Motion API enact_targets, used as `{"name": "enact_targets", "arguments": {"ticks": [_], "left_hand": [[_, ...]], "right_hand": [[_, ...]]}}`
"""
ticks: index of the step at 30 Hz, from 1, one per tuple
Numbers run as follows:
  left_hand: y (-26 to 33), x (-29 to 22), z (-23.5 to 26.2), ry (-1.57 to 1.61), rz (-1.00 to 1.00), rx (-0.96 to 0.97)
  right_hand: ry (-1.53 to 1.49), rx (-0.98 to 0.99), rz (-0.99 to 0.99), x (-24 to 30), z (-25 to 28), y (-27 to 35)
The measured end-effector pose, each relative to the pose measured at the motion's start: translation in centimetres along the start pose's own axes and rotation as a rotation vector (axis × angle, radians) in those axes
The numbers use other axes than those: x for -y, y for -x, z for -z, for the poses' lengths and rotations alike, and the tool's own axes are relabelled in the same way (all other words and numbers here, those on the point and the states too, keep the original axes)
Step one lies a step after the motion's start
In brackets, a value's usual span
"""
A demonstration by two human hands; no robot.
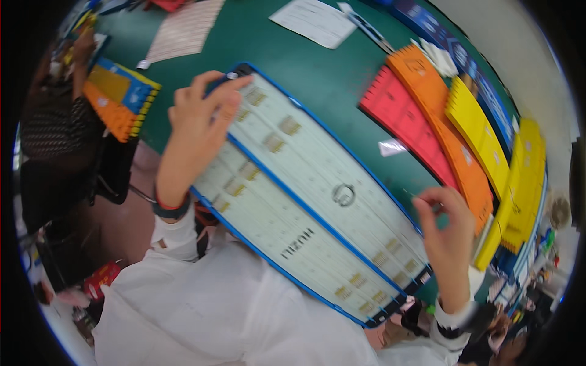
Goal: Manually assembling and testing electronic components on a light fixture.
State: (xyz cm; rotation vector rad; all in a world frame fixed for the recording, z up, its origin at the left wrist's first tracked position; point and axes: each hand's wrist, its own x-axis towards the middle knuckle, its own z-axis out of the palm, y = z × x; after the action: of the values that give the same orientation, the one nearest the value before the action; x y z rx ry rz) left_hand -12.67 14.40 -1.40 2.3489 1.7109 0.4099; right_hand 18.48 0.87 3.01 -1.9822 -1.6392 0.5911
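Note:
A long, pale, blue-edged case lies slantwise in front of me, split lengthwise by a blue strip. Small brownish bundles sit near both its ends. My left hand grips the far left corner of this case, its fingers bent around a black corner piece. Over the right edge hovers my right hand, thumb and forefinger pinched together. A thin, faint sliver shows at that pinch, too fine to name. Lying beyond the case are a red slotted board, an orange slotted board and a yellow slotted board.
The green table also carries a printed sheet, a box cutter and a small clear packet. More yellow boards stand at the right. Someone sits at the left beside a stack of coloured boards.

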Motion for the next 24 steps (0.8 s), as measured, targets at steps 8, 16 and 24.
{"name": "enact_targets", "arguments": {"ticks": [8,16,24], "left_hand": [[-0.2,0.7,0.5,-0.038,0.036,0.020],[-3.3,-4.5,5.2,-0.173,-0.923,-0.297],[-3.2,-12.5,3.7,0.027,-1.814,-0.464]], "right_hand": [[-0.024,-0.014,-0.021,-0.7,1.0,2.7],[0.132,0.112,-0.034,0.1,-0.5,2.8],[0.123,0.148,-0.034,-1.2,0.5,2.7]]}}
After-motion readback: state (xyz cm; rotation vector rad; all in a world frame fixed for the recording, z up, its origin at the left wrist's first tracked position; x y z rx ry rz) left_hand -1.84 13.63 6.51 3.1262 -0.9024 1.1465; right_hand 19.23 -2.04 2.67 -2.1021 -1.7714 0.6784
